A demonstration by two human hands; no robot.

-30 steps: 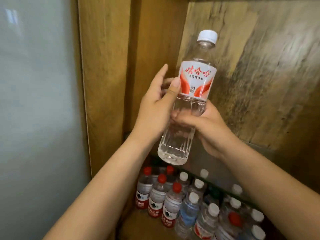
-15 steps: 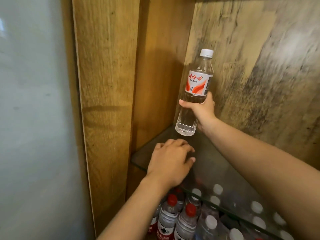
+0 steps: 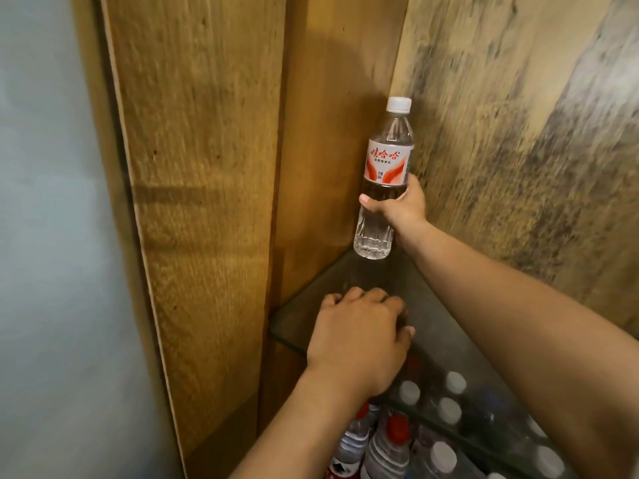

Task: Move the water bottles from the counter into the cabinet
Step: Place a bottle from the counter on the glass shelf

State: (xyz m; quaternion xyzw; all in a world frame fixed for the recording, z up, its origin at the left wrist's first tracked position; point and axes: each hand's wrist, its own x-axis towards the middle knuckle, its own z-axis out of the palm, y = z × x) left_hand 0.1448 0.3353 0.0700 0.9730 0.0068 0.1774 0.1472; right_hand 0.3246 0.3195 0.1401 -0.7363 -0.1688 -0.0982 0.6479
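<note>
Though glass-blurred, lower bottles [image 3: 408, 430] below.

Upper shelf: a glass shelf [image 3: 297, 326] inside the wooden cabinet [image 3: 332, 81], running back into the rear left corner.
On the glass: the left hand [image 3: 359, 335] lies palm down near the front edge, fingers curled loosely.
At the back corner: a water bottle [image 3: 383, 188] stands upright with its base at the glass; whether it touches or hangs just above cannot be told. The right hand [image 3: 403, 205] is wrapped around its middle.
Lower level: seen through and below the glass, many bottles [image 3: 408, 440] stand packed close together, some with red caps, some with white.
</note>
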